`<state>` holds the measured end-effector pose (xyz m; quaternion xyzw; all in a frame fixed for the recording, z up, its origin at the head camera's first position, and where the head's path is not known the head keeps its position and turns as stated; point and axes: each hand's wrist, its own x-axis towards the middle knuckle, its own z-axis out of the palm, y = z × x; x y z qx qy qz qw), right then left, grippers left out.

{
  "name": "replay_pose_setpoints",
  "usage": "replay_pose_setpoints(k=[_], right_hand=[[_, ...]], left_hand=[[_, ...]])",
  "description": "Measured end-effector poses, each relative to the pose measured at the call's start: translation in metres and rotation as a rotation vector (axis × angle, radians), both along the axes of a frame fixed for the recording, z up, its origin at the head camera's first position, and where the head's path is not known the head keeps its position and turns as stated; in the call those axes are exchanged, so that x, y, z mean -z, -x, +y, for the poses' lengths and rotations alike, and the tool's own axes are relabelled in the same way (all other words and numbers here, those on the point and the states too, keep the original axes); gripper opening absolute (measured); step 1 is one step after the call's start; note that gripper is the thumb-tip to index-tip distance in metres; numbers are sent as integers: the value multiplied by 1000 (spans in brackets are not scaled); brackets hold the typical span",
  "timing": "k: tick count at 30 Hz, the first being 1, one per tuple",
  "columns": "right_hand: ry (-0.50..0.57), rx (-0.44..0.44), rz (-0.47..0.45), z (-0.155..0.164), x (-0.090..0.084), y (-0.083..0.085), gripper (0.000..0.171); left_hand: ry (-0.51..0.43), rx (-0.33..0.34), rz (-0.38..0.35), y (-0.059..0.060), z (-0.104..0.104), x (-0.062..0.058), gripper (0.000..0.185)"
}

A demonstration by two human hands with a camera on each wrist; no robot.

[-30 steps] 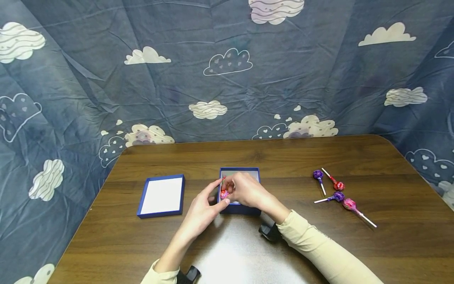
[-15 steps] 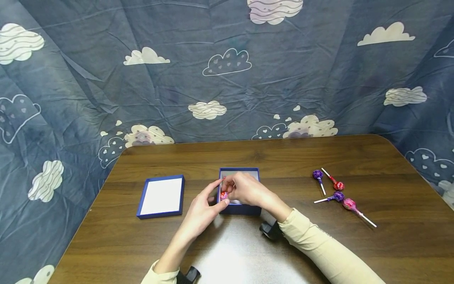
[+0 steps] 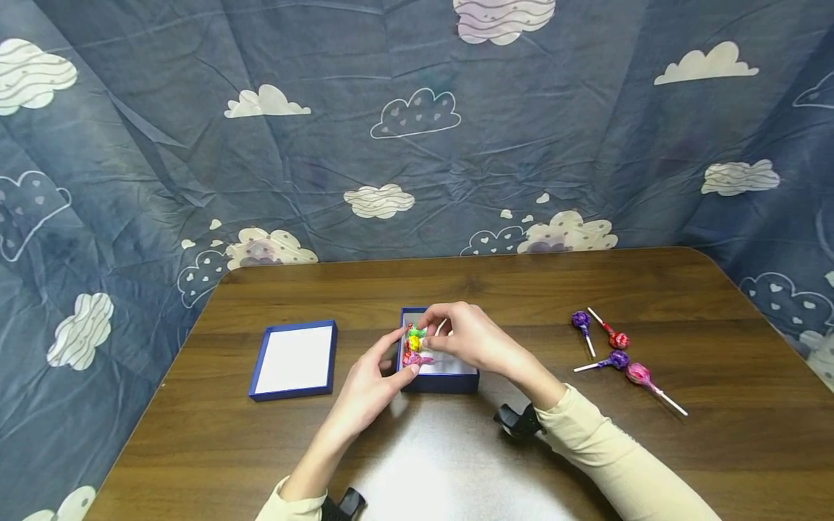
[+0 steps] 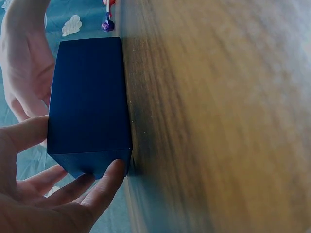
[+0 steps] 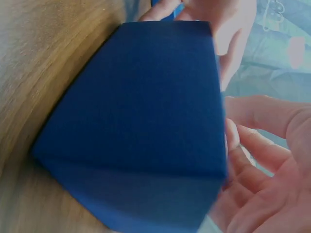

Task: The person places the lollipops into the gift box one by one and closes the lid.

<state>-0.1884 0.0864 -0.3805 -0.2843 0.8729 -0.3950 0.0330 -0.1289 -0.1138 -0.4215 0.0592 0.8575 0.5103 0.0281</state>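
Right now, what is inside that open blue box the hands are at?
Inside the blue box, wrapped sweets in green, yellow, red and pink lie at its left side on a pale lining. The right hand covers the rest of the inside.

The left hand (image 3: 370, 380) is reaching forward and to the right from its cream sleeve, fingers lying nearly straight and spread, thumb set apart from them; its fingertips (image 4: 109, 177) are pressing flat rather than curling. The right hand (image 3: 472, 339) is hovering just beyond and to the right of the left hand, wrist raised, its fingers (image 5: 252, 145) bending loosely downward with the palm facing the left hand. Both forearms are angling inward.
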Motion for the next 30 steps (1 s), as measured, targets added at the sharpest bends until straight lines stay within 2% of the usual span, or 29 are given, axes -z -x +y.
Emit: replay_pose_setpoints(k=[7, 17, 30], right_hand=[[43, 47, 49, 18, -12, -12, 14], [104, 70, 74, 46, -19, -28, 16], [62, 141, 138, 89, -20, -50, 17]], left_hand=[[13, -11, -23, -1, 0, -4, 63], [-1, -5, -31, -2, 0, -3, 63], [-3, -1, -15, -3, 0, -3, 63]])
